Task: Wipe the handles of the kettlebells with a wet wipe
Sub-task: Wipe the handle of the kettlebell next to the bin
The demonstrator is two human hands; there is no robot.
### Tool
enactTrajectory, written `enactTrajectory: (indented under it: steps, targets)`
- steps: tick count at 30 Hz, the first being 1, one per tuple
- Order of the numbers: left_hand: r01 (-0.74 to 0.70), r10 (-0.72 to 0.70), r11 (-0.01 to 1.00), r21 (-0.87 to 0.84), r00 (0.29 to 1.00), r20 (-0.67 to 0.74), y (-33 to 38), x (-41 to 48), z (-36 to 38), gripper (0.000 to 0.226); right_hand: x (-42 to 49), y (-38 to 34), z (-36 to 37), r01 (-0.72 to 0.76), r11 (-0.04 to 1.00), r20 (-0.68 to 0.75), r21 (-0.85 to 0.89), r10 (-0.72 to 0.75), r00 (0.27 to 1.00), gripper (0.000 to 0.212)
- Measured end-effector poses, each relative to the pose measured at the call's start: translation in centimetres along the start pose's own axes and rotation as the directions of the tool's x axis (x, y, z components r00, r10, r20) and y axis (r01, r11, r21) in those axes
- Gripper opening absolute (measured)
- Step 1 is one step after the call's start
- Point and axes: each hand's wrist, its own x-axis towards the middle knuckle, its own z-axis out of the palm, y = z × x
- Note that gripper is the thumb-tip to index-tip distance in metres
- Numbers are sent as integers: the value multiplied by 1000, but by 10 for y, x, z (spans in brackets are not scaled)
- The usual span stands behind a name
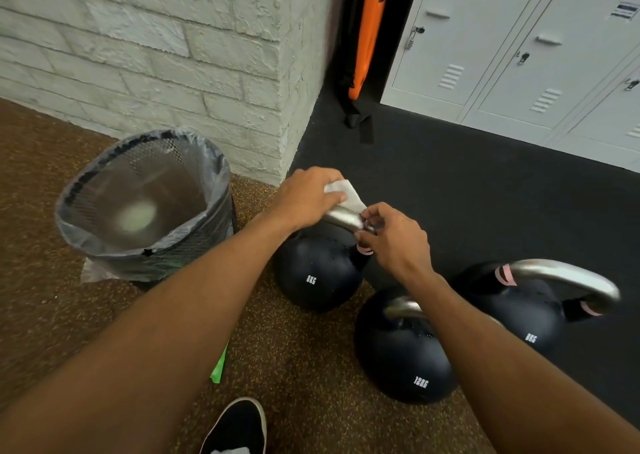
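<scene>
Left hand (304,194) grips a wipe (341,192) on the kettlebell (317,273) handle (343,221), right hand (394,240) pinches its end. Bin (138,208) at nine o'clock; forearm (485,336) half-hides another kettlebell (405,363) at five.

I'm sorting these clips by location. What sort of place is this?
Most likely a gym, beside its locker area: an 8KG kettlebell and a 12KG kettlebell stand on speckled, rubber-like flooring, and grey metal lockers line the far side.
</scene>
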Motion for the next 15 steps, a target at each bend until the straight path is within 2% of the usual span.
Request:
enactTrajectory:
  steps: [4,7,10,13,15]
  targets:
    - [141,-166,926,-351,985,-44,-9,9,-10,26,0,-1,-2,3,1000,17,18,-4,1000,22]
    - [188,-291,841,-508,948,-131,-22,6,-19,22,1,-3,-3,6,1000,30,21,-7,1000,21]
    - [243,-399,823,-514,890,-220,-42,-5,-22,19,3,-3,-7,19,1000,54,-8,-18,998,22]
    - [253,-421,821,-512,874,-242,-54,-19,-22,10,7,-2,-7,47,998,83,-40,-44,996,23]
    - [262,-411,857,-445,867,-282,-62,-26,-21,10,9,-2,-6,54,997,76,-50,-50,996,24]
